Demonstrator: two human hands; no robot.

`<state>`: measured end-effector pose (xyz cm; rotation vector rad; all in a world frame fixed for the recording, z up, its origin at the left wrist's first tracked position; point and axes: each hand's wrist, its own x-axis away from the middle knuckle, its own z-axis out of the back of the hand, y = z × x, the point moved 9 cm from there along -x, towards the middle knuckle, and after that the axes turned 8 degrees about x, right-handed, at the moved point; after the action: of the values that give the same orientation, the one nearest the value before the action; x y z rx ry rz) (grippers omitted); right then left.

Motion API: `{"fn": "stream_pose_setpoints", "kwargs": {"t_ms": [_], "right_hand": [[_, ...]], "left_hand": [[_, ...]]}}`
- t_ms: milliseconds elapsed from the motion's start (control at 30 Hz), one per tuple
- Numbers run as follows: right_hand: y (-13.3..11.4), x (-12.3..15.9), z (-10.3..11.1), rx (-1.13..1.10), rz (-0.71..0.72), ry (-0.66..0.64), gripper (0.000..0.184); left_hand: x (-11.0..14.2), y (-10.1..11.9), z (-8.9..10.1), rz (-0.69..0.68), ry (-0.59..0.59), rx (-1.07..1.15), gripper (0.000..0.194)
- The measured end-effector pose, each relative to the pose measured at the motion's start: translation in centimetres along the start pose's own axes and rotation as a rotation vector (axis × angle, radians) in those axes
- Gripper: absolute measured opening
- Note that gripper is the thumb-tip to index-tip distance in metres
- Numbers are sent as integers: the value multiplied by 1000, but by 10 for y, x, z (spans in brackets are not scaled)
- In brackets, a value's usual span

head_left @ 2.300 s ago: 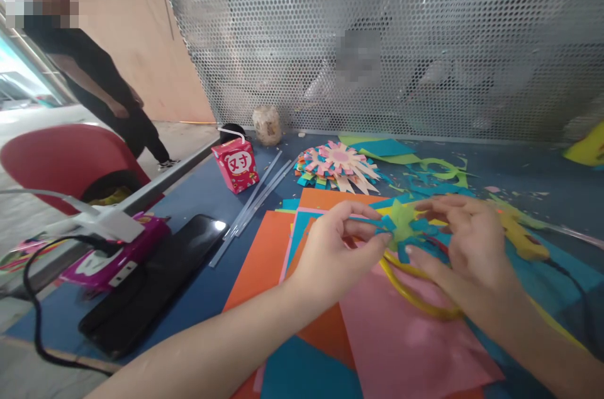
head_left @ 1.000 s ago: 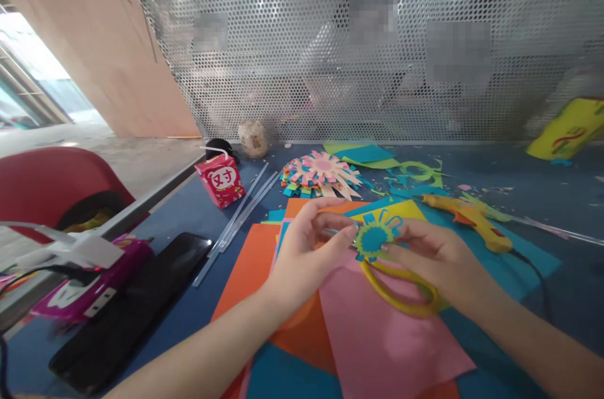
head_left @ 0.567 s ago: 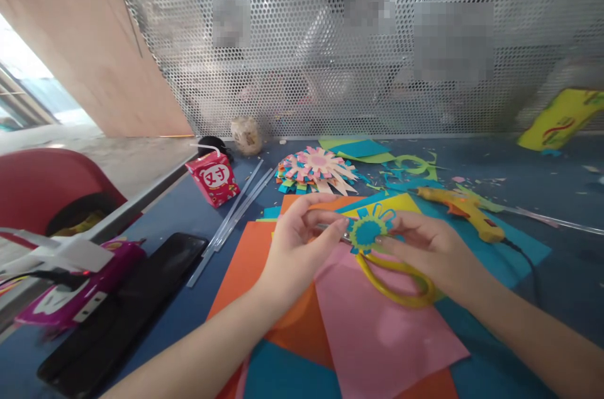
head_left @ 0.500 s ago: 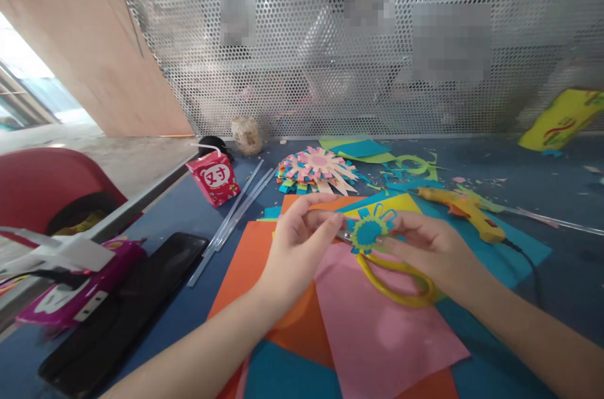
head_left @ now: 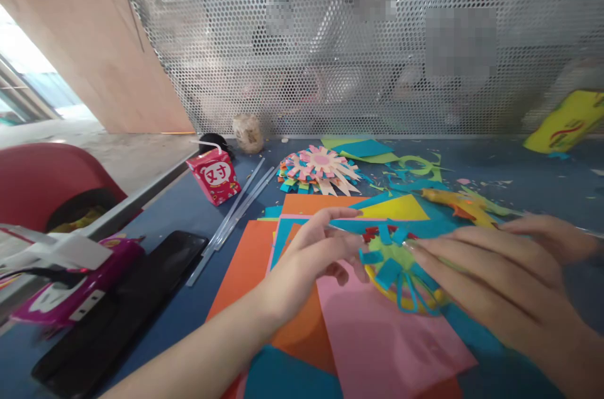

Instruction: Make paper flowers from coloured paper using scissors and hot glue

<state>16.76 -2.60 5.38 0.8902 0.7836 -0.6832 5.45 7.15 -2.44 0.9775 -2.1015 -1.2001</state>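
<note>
A paper flower (head_left: pixel 396 254) with a green middle, blue tabs and blue loops is tilted over the yellow scissor handles (head_left: pixel 377 280). Red bits (head_left: pixel 370 234) show behind its top edge. At the flower's left edge is my left hand (head_left: pixel 302 267), open, index finger stretched out and the lower fingers curled; whether it grips a tab is unclear. My right hand (head_left: pixel 509 286) comes in from the right, palm down, its long fingers extended to the flower and its thumb apart near the yellow glue gun (head_left: pixel 460 202). Beneath both hands lies pink paper (head_left: pixel 391 348).
Orange sheets (head_left: pixel 240 267) and blue sheets (head_left: pixel 292 374) overlap below. Finished paper flowers (head_left: pixel 318 163) are piled behind. Clear glue sticks (head_left: pixel 240 213), a red drink carton (head_left: pixel 217 175) and a black phone (head_left: pixel 123 311) stand to the left. A perforated metal panel (head_left: pixel 306 40) borders the back.
The paper flower has turned over, from its blue-centred face to a green one. My right hand has spread, its thumb swinging out to the right. My left index finger has extended.
</note>
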Motion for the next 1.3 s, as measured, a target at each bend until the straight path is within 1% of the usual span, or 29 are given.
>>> {"fn": "stream_pose_setpoints", "kwargs": {"t_ms": [67, 133, 233, 300, 333, 400, 433, 533, 567, 600, 667, 733, 800, 867, 900, 967, 1067, 1133, 1233, 1300], "right_hand": [[-8, -2, 2, 52, 77, -15, 16], [-15, -5, 0, 88, 136, -63, 18], [-17, -6, -8, 85, 162, -155, 17], [-16, -3, -11, 85, 166, -168, 20], [-14, -1, -11, 85, 149, -161, 21], [-8, 2, -5, 93, 101, -92, 22], [-6, 3, -4, 96, 90, -85, 21], [-12, 8, -13, 80, 167, -199, 24], [-13, 8, -14, 74, 165, -211, 24], [-12, 7, -13, 71, 134, -196, 24], [-9, 4, -8, 73, 42, -112, 22], [-7, 4, -6, 87, -13, -54, 21], [-11, 4, -6, 102, 30, -34, 19], [-13, 4, -5, 125, 79, -28, 17], [-12, 4, -4, 139, 83, -35, 17], [-8, 4, -1, 160, 48, -60, 18], [-5, 4, -3, 135, -21, -185, 21], [-6, 5, -3, 116, -54, -234, 23], [-6, 5, 1, 122, -121, -221, 25], [-8, 6, 0, 117, -126, -228, 24]], "left_hand": [[1, 0, -3, 2, -9, -6, 36], [1, 1, -4, 7, -18, 4, 36], [2, 1, -4, 10, -15, 33, 36], [2, 1, -3, 10, -10, 45, 36], [2, 1, -3, 11, -4, 48, 36], [2, 2, -2, 6, 8, 47, 35], [2, 2, -2, 0, 14, 48, 34], [2, 4, 0, -16, 37, 54, 29], [2, 3, 1, -15, 46, 55, 27], [1, 3, 2, -12, 57, 53, 25], [1, 2, 4, -5, 75, 50, 22], [-1, 2, 5, 0, 90, 65, 19], [-2, 2, 7, 8, 110, 103, 21], [-2, 3, 5, 17, 104, 148, 26], [-2, 4, 3, 19, 86, 165, 30], [-1, 5, -4, 24, 29, 183, 38], [1, 4, -11, 39, -22, 197, 45], [2, 4, -12, 42, -31, 206, 46], [2, 5, -12, 28, -43, 200, 46], [1, 5, -11, 20, -52, 194, 46]]}}
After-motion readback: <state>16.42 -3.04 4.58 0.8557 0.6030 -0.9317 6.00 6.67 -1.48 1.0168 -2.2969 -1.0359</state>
